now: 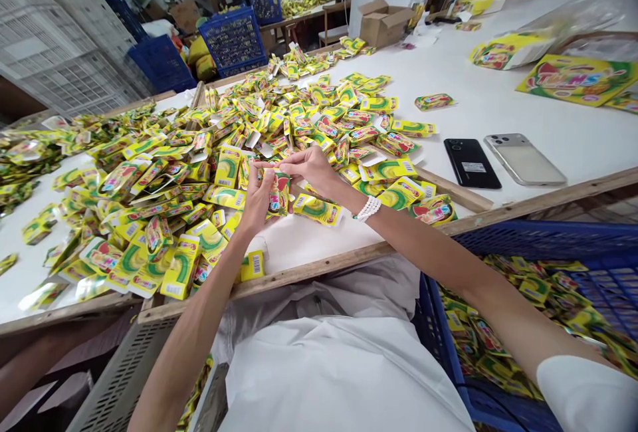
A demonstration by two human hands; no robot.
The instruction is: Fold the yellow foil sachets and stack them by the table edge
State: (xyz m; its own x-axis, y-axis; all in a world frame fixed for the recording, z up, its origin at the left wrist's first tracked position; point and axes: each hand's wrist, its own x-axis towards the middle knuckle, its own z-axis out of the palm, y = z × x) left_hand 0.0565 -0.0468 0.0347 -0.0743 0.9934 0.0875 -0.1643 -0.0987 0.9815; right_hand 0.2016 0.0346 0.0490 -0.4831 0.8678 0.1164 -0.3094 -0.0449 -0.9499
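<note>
Between my two hands is a small yellow and green candy box (280, 194) with a watermelon picture and colourful letters. My left hand (256, 199) grips its left side, thumb toward the top edge. At the box's top end, the fingers of my right hand (315, 169) are pinched together; a white beaded bracelet circles that wrist. Fingertips partly hide the top of the box. A big pile of similar small cartons (269, 119) spreads around and beyond both hands. One yellow carton (318, 209) lies just under my right hand.
Two phones, one black (472, 163) and one silver (524, 159), lie at right on the white table (448, 133). A wooden strip (319, 271) edges it. Below right stands a blue crate (518, 236) of small packs. Larger printed boxes (581, 80) sit at far right.
</note>
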